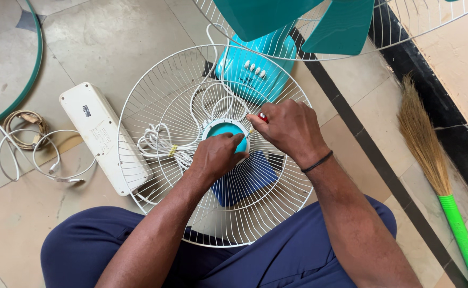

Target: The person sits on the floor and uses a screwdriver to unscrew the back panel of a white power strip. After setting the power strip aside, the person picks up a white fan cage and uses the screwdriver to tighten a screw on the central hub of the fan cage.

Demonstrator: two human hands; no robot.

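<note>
While the person is sitting on the tiled floor (pixel 111 48) in dark blue trousers, a loose tangle of white cable (pixel 28 152) is lying at nine o'clock, and just right of it a long white power strip (pixel 103 136) is lying with its near end tucked under the guard's rim. The white wire fan guard (pixel 175 85) is lying flat at the centre of the view, over a bundled white cord (pixel 159 141) and a dark blue object (pixel 247 184). The left hand (pixel 215 157) is reaching in from seven o'clock, its fingers curled and pressing on the teal hub cap (pixel 224 129) at the guard's middle. The right hand (pixel 290 128) is coming in from five o'clock, pinching a red-handled tool (pixel 263 117) whose tip is touching the cap's edge. At twelve o'clock a teal fan base (pixel 255 69) with white buttons is standing beneath teal blades (pixel 346 26). At three o'clock a straw broom (pixel 423 138) with a green handle is lying along the dark floor border.
</note>
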